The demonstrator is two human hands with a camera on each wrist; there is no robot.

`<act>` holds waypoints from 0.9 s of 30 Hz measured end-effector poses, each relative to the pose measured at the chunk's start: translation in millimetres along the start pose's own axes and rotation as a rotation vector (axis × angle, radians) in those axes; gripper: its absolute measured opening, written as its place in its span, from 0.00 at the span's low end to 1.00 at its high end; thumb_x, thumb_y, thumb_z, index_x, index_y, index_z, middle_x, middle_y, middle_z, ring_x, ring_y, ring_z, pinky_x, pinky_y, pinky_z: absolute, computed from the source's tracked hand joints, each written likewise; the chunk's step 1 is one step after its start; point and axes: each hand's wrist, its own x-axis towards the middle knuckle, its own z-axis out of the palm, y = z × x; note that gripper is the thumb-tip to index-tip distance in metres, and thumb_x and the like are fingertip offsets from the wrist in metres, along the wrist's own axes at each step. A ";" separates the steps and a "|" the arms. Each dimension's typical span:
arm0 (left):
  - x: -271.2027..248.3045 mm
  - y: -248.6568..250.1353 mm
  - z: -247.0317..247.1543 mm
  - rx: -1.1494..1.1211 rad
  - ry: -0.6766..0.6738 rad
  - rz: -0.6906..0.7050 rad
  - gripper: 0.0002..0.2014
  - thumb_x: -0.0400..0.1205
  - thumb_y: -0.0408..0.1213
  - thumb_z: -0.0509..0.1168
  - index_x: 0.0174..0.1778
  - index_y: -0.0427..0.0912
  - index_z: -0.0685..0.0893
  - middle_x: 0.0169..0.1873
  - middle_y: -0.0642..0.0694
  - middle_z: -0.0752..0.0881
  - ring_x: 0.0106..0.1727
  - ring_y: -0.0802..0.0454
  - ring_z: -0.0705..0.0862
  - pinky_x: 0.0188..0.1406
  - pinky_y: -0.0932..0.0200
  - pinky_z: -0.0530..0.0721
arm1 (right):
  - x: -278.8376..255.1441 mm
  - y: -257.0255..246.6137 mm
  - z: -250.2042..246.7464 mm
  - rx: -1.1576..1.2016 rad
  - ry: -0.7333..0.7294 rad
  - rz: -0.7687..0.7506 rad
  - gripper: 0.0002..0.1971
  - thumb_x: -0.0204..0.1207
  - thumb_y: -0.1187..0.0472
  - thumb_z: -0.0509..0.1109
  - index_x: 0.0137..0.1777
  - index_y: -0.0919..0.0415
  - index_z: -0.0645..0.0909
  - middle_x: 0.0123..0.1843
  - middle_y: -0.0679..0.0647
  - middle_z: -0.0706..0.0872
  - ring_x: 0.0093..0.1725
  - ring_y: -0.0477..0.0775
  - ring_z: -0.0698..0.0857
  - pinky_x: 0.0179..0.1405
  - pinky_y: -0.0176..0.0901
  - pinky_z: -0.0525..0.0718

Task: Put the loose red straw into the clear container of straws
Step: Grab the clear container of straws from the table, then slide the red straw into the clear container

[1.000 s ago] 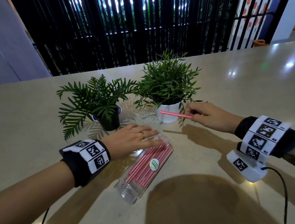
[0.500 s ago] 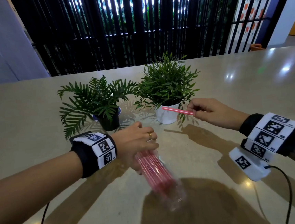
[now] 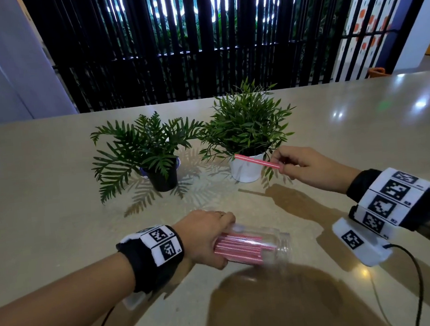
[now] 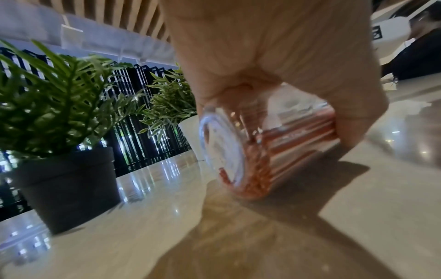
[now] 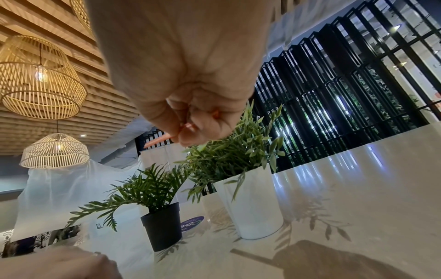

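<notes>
A clear container (image 3: 265,244) full of red straws lies on its side on the table, its open mouth pointing right. My left hand (image 3: 210,237) grips its closed end; in the left wrist view the container (image 4: 241,149) shows under the curled fingers. My right hand (image 3: 297,162) is raised in front of the white pot and pinches one end of the loose red straw (image 3: 256,161), which points left. In the right wrist view only a short piece of the straw (image 5: 158,141) sticks out past the pinching fingers.
Two potted plants stand behind my hands: a fern in a black pot (image 3: 162,179) and a bushy plant in a white pot (image 3: 247,171). The beige table (image 3: 361,129) stretches wide to both sides. Black slatted screens close off its far edge.
My left hand has swung the container round on the table, so its mouth now points right. My right hand has kept the straw lifted in front of the white pot.
</notes>
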 end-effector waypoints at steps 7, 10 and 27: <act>-17.2 -18.4 -18.1 -0.165 0.232 -0.192 0.36 0.62 0.56 0.73 0.64 0.48 0.69 0.47 0.48 0.84 0.38 0.54 0.78 0.35 0.66 0.71 | 0.7 -10.8 -13.4 -0.042 0.129 -0.054 0.09 0.80 0.65 0.58 0.50 0.51 0.76 0.34 0.42 0.76 0.31 0.38 0.74 0.30 0.27 0.71; -27.4 -33.7 -35.0 -0.146 0.334 -0.271 0.39 0.63 0.57 0.70 0.67 0.42 0.70 0.45 0.50 0.83 0.37 0.56 0.77 0.31 0.74 0.67 | 5.3 -13.2 -19.5 -0.061 0.191 -0.067 0.09 0.79 0.66 0.60 0.50 0.52 0.79 0.38 0.45 0.76 0.31 0.39 0.75 0.32 0.28 0.72; -53.6 -52.1 -71.1 -0.068 0.685 -0.438 0.39 0.59 0.66 0.67 0.64 0.50 0.71 0.48 0.51 0.86 0.39 0.57 0.77 0.31 0.70 0.69 | 23.2 -57.6 -40.2 -0.227 0.282 -0.132 0.09 0.73 0.70 0.63 0.43 0.56 0.81 0.43 0.56 0.80 0.42 0.58 0.78 0.43 0.54 0.77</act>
